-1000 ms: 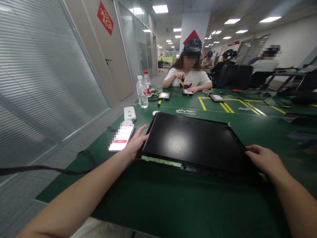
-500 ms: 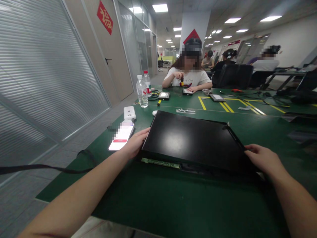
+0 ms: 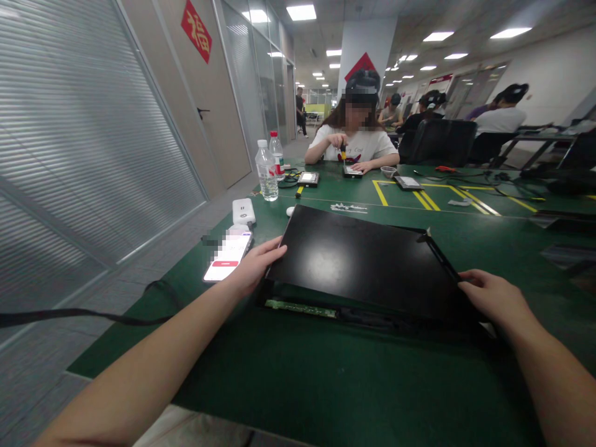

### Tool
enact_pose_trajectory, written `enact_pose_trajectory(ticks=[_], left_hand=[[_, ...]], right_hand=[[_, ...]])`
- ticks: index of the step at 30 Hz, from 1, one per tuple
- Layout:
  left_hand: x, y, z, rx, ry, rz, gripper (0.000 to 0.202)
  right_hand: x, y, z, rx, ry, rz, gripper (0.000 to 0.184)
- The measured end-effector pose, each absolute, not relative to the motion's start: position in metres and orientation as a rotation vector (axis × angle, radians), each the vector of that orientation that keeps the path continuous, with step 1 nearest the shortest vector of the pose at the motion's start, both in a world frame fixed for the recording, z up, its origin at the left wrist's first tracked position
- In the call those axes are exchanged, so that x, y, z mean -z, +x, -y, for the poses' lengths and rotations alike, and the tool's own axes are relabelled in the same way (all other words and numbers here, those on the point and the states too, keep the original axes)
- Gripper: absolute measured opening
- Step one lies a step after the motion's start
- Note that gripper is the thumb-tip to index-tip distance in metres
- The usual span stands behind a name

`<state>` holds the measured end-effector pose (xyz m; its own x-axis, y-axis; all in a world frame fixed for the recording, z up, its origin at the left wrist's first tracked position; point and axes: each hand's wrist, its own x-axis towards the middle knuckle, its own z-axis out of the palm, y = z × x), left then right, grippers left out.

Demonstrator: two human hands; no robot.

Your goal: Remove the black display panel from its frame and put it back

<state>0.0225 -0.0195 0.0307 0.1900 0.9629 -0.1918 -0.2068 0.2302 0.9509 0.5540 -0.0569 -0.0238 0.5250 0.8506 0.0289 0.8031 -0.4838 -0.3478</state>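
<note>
A glossy black screen panel (image 3: 354,257) lies tilted in front of me, its left side raised off a black frame (image 3: 372,318) beneath. Along the frame's near edge runs a green circuit board strip (image 3: 300,308). My left hand (image 3: 258,264) is closed on the panel's left edge, thumb on top and fingers underneath, partly hidden. At the right side, my right hand (image 3: 488,295) pinches the black edge where panel and frame meet; which of the two it grips I cannot tell.
Left of the panel lie a lit phone (image 3: 228,256) and a white power bank (image 3: 243,212). Beyond stand water bottles (image 3: 267,172). Across the green table (image 3: 326,385), another person (image 3: 358,146) holds a screwdriver (image 3: 343,152) on a hard drive (image 3: 352,172).
The panel's left and near side has risen, widening the gap above the circuit board strip. My left thumb has come over onto the top of the panel. The right hand has barely moved.
</note>
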Motion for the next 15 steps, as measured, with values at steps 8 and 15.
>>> enact_pose_trajectory(ticks=[8, 15], left_hand=[[-0.030, 0.021, 0.020, -1.041, 1.015, -0.999, 0.057], [-0.029, 0.023, 0.021, -1.092, 1.112, -0.989, 0.053]], right_hand=[[0.022, 0.551, 0.058, -0.234, -2.422, 1.344, 0.030], [0.015, 0.541, 0.059, -0.276, -2.370, 1.217, 0.053]])
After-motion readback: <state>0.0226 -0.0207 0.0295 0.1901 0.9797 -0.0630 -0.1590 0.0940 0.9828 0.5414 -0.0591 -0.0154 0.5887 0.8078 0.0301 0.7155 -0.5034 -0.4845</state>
